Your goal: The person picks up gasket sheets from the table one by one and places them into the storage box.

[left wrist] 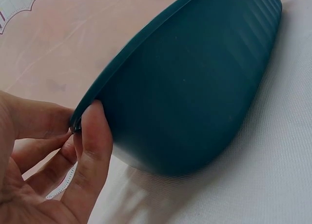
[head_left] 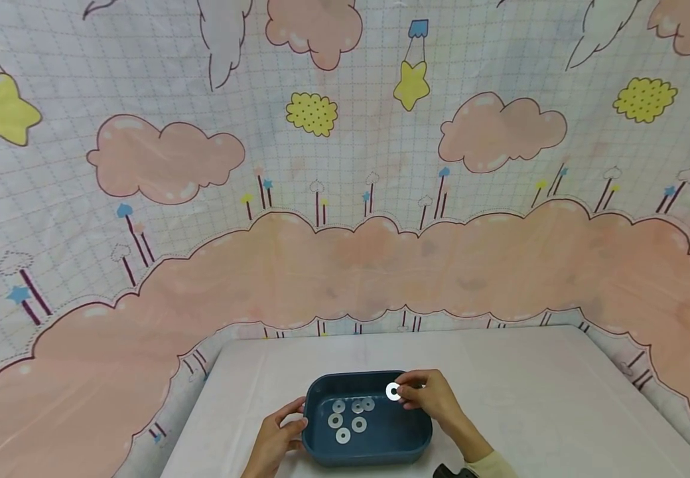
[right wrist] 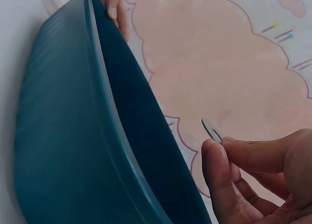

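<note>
A dark teal plastic tray (head_left: 393,435) with rounded corners stands on the white table. Several flat metal washers (head_left: 343,435) lie on its floor, mostly towards the left half. My left hand (head_left: 276,435) pinches the tray's left rim; in the left wrist view the thumb and fingers (left wrist: 95,141) are on either side of that rim. Between thumb and fingertips, my right hand (head_left: 434,396) pinches one more washer (head_left: 392,391) above the tray's right part. From the right wrist, this washer (right wrist: 211,130) shows nearly edge-on beyond the rim.
The white table (head_left: 530,392) extends around the tray. Behind it hangs a cloth backdrop (head_left: 381,265) printed with clouds and stars. A small black object (head_left: 454,471) sits by the right sleeve (head_left: 491,467) at the bottom edge.
</note>
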`<state>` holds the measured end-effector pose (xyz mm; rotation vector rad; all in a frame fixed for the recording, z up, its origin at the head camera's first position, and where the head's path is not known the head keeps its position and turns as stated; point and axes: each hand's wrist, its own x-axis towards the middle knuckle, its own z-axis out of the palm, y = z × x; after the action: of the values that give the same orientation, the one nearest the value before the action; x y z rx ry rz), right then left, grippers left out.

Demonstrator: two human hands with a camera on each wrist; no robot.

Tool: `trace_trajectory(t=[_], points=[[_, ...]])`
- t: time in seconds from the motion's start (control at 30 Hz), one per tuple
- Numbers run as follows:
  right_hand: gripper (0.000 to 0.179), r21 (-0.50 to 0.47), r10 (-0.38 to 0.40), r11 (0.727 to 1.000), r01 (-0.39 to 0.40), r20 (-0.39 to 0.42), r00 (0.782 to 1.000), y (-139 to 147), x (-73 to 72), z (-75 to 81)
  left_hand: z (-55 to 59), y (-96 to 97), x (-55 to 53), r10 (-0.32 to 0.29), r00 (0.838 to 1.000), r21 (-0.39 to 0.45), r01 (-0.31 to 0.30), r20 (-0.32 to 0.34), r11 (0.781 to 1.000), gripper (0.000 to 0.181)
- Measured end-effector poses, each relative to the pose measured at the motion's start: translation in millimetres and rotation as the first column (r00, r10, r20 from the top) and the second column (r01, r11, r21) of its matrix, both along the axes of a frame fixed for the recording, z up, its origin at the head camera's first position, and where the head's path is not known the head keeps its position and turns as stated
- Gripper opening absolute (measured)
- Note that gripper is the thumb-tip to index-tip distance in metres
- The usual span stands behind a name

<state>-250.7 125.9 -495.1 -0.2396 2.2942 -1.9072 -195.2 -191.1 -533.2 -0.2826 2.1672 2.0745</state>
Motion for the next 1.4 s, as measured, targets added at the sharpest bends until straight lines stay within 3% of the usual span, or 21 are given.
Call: trace_trajectory(t=[0.43, 0.9, 1.4], points=[[0.015, 0.041, 0.013, 0.999, -0.013, 0.001, 1.000, -18, -2.5, -8.2, 0.8, -0.2, -1.7, 0.005, 1.000, 0.002, -0.005, -0.003, 1.000, 0.053], [0.014, 0.114, -0.013, 0.993, 0.009, 0.037, 0.999, -23, -2.8, -6.0, 0.1, -2.9, -5.0, 0.010, 1.000, -0.004, -0.010, 0.003, 1.000, 0.053], [0.019, 0.063, 0.000, 0.998, -0.002, 0.040, 0.999, -19, -3.9, -4.5, 1.3, -1.4, -8.2, 0.014, 1.000, -0.017, -0.014, 0.007, 1.000, 0.053]])
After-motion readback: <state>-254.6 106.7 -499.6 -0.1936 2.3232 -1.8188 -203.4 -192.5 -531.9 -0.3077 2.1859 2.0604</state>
